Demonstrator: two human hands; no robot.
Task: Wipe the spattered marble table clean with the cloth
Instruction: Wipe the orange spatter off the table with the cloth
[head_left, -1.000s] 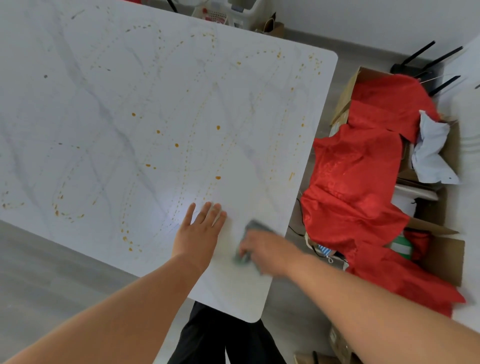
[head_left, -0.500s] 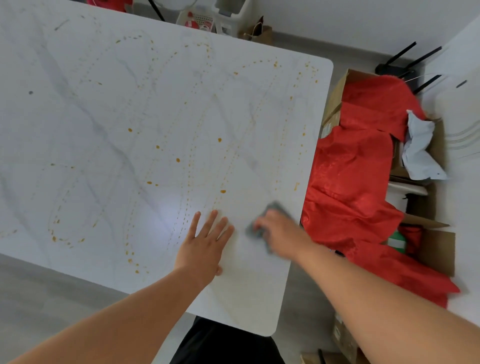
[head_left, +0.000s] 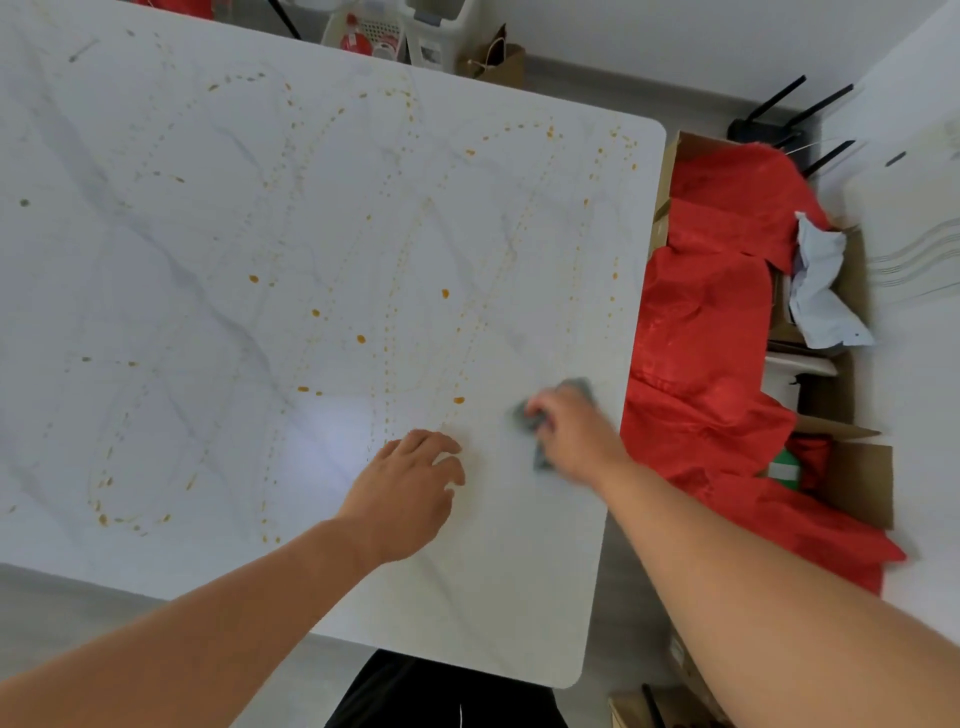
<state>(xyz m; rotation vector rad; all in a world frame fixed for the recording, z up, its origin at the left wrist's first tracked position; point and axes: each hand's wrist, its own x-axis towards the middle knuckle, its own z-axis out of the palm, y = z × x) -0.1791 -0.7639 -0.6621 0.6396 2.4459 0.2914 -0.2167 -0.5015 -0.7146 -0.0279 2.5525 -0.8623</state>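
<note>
Gripping cloth | right hand | bunched, no clear axis

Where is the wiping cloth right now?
In the head view, the grey cloth is bunched under the right hand on the marble table, near its right edge, just right of the left hand.

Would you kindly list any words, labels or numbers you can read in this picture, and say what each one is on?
No text can be read.
Red-labelled item in the white basket beyond the white marble table: print too blurred.
Green and white box beside the red cloth: too small.
</note>
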